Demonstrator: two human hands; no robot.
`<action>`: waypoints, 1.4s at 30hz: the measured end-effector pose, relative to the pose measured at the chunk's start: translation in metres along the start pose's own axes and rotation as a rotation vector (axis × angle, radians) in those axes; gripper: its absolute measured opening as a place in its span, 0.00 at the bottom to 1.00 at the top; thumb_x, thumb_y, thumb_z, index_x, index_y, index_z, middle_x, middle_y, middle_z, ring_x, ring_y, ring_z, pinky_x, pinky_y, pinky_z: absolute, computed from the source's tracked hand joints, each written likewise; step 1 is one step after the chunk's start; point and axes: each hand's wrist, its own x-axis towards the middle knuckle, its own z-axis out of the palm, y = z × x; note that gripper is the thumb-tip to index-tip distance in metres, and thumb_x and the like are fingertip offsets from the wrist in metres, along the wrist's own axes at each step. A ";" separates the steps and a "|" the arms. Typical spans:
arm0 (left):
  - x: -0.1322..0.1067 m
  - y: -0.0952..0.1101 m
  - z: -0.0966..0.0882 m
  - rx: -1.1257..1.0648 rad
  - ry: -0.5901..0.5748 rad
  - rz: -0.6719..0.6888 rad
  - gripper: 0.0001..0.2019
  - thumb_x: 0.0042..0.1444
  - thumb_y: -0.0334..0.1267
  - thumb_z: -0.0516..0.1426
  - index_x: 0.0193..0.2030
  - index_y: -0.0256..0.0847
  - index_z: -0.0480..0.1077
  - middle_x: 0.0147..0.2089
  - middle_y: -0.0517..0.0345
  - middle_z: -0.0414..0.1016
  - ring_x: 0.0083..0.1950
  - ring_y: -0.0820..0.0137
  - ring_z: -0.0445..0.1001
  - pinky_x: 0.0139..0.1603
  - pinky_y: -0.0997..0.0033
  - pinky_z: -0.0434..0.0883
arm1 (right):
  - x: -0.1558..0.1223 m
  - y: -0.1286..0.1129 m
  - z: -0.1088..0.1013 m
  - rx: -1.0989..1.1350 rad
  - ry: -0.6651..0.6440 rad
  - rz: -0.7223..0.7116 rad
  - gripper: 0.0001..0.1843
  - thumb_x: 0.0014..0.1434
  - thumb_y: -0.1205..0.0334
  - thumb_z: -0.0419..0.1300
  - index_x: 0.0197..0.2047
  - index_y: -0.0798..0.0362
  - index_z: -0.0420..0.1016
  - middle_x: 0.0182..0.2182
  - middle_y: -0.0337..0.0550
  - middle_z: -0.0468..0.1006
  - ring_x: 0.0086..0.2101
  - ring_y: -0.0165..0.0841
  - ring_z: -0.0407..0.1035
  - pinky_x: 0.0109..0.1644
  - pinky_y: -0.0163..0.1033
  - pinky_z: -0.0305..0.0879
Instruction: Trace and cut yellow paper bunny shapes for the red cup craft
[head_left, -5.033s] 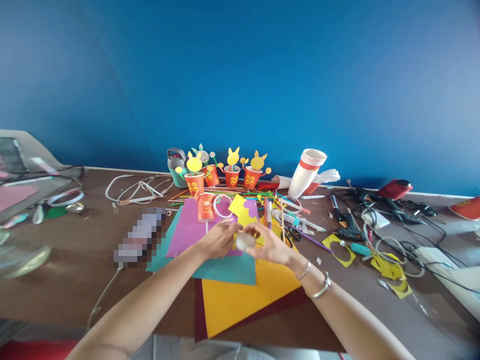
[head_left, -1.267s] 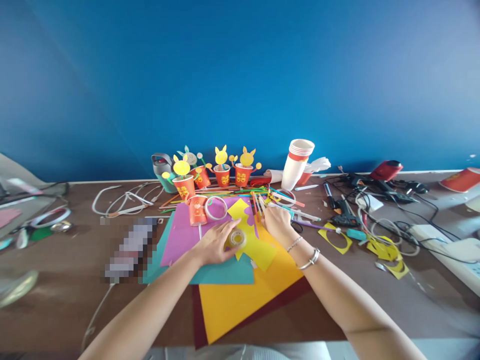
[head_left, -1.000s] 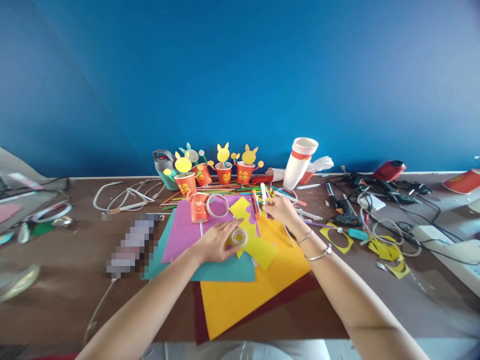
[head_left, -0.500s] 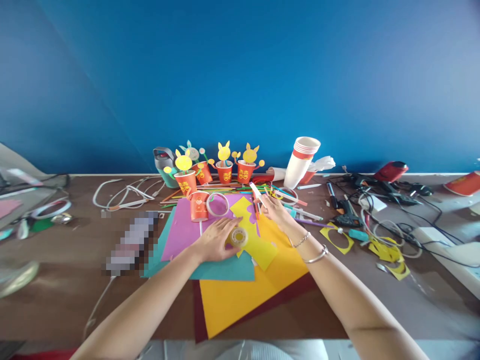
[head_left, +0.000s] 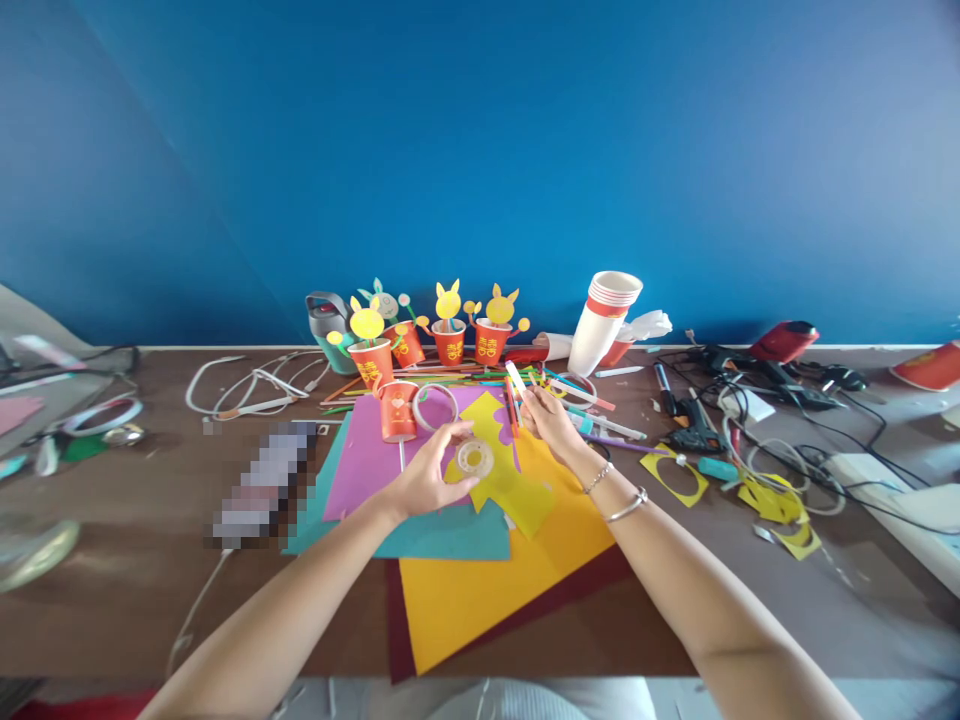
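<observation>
My left hand (head_left: pixel 426 478) curves around a small roll of clear tape (head_left: pixel 475 458), thumb below and fingers above its rim. Beneath the roll lies yellow paper (head_left: pixel 529 505) with cut edges. My right hand (head_left: pixel 551 422), wearing bracelets at the wrist, is closed on a white pen-like stick (head_left: pixel 514 377) that points up and left; the fingers cover its lower end. Left of the tape, a red paper cup (head_left: pixel 398 410) with a white stick under it stands on purple paper (head_left: pixel 356 455). A larger tape ring (head_left: pixel 435 408) leans beside that cup.
Along the wall stand red cups with yellow animal heads (head_left: pixel 448 300), a grey bottle (head_left: pixel 328 325) and stacked white cups (head_left: pixel 604 320). Glue guns (head_left: pixel 694 430), cables and yellow scraps (head_left: pixel 780 505) lie right. A blurred phone-like object (head_left: pixel 262 485) lies left.
My left hand has lifted slightly with the tape roll, its thumb and fingers now showing more plainly around it. The right hand has shifted a little, turning the white stick more upright.
</observation>
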 end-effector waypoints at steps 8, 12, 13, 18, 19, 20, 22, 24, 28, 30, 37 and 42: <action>0.002 -0.002 0.004 -0.201 0.108 -0.009 0.31 0.51 0.35 0.62 0.61 0.41 0.55 0.57 0.44 0.69 0.60 0.58 0.70 0.61 0.54 0.70 | 0.001 0.014 -0.003 -0.431 0.184 -0.167 0.12 0.59 0.50 0.54 0.31 0.48 0.59 0.26 0.39 0.69 0.27 0.36 0.64 0.32 0.41 0.61; 0.000 -0.001 0.007 -0.118 0.128 0.004 0.29 0.51 0.35 0.62 0.59 0.42 0.57 0.57 0.45 0.68 0.61 0.58 0.70 0.62 0.53 0.68 | -0.002 0.013 -0.001 -0.608 0.222 -0.271 0.09 0.60 0.54 0.51 0.32 0.48 0.61 0.30 0.45 0.73 0.32 0.39 0.69 0.38 0.42 0.64; 0.000 -0.001 0.008 -0.116 0.127 0.006 0.29 0.51 0.35 0.61 0.59 0.42 0.57 0.57 0.45 0.67 0.60 0.58 0.70 0.61 0.54 0.69 | -0.002 0.013 -0.001 -0.617 0.224 -0.280 0.09 0.60 0.53 0.51 0.31 0.48 0.61 0.30 0.45 0.73 0.32 0.38 0.69 0.37 0.42 0.64; -0.002 -0.005 0.009 -0.014 0.111 0.023 0.29 0.50 0.35 0.63 0.58 0.43 0.57 0.55 0.49 0.68 0.57 0.60 0.72 0.60 0.56 0.70 | -0.003 0.014 -0.003 -0.597 0.251 -0.311 0.12 0.64 0.51 0.48 0.33 0.48 0.60 0.25 0.41 0.70 0.26 0.36 0.66 0.31 0.40 0.62; -0.002 -0.006 0.009 0.029 0.099 0.024 0.29 0.49 0.36 0.64 0.57 0.43 0.58 0.54 0.49 0.69 0.56 0.60 0.72 0.60 0.55 0.70 | -0.002 0.015 -0.004 -0.594 0.251 -0.321 0.12 0.64 0.50 0.48 0.33 0.48 0.60 0.25 0.41 0.70 0.26 0.36 0.65 0.31 0.40 0.63; -0.002 -0.006 0.008 0.071 0.082 0.030 0.27 0.49 0.37 0.64 0.55 0.43 0.60 0.53 0.50 0.70 0.56 0.60 0.72 0.59 0.55 0.71 | -0.002 0.016 -0.004 -0.590 0.252 -0.336 0.13 0.65 0.50 0.48 0.33 0.49 0.60 0.26 0.41 0.70 0.26 0.36 0.66 0.31 0.40 0.63; -0.001 -0.006 0.007 0.145 0.039 0.056 0.25 0.50 0.38 0.65 0.54 0.44 0.63 0.52 0.50 0.71 0.56 0.59 0.72 0.59 0.55 0.71 | -0.001 0.017 -0.005 -0.585 0.261 -0.385 0.13 0.65 0.50 0.49 0.34 0.49 0.62 0.29 0.44 0.71 0.29 0.36 0.67 0.34 0.41 0.65; 0.001 -0.006 0.006 0.204 -0.003 0.098 0.24 0.51 0.40 0.65 0.55 0.44 0.65 0.54 0.50 0.71 0.57 0.59 0.71 0.60 0.55 0.70 | 0.000 0.016 -0.004 -0.591 0.277 -0.447 0.13 0.65 0.50 0.50 0.35 0.50 0.64 0.34 0.47 0.72 0.33 0.38 0.69 0.38 0.43 0.67; 0.003 -0.006 0.007 0.279 -0.051 0.137 0.25 0.53 0.43 0.64 0.58 0.47 0.68 0.54 0.50 0.70 0.58 0.59 0.71 0.61 0.56 0.70 | -0.002 0.011 -0.003 -0.617 0.315 -0.516 0.13 0.66 0.52 0.51 0.37 0.50 0.69 0.37 0.49 0.71 0.40 0.41 0.67 0.45 0.47 0.67; 0.003 -0.006 0.009 0.297 -0.066 0.116 0.27 0.54 0.44 0.64 0.60 0.47 0.66 0.55 0.49 0.71 0.58 0.58 0.71 0.61 0.54 0.69 | -0.004 0.007 -0.002 -0.624 0.330 -0.517 0.12 0.66 0.52 0.52 0.37 0.50 0.70 0.38 0.49 0.70 0.41 0.41 0.66 0.46 0.47 0.66; 0.003 -0.002 0.009 0.337 -0.151 0.040 0.29 0.55 0.39 0.63 0.63 0.46 0.62 0.60 0.48 0.70 0.61 0.56 0.70 0.61 0.52 0.68 | -0.011 -0.006 -0.001 -0.621 0.366 -0.495 0.12 0.65 0.53 0.53 0.37 0.51 0.72 0.31 0.44 0.70 0.35 0.39 0.65 0.41 0.44 0.63; 0.004 0.001 -0.002 0.422 -0.070 0.027 0.28 0.57 0.31 0.59 0.64 0.45 0.60 0.60 0.48 0.70 0.62 0.55 0.69 0.62 0.50 0.67 | -0.010 -0.004 -0.002 -0.576 0.373 -0.478 0.10 0.64 0.53 0.54 0.37 0.50 0.68 0.31 0.43 0.72 0.34 0.37 0.67 0.41 0.43 0.61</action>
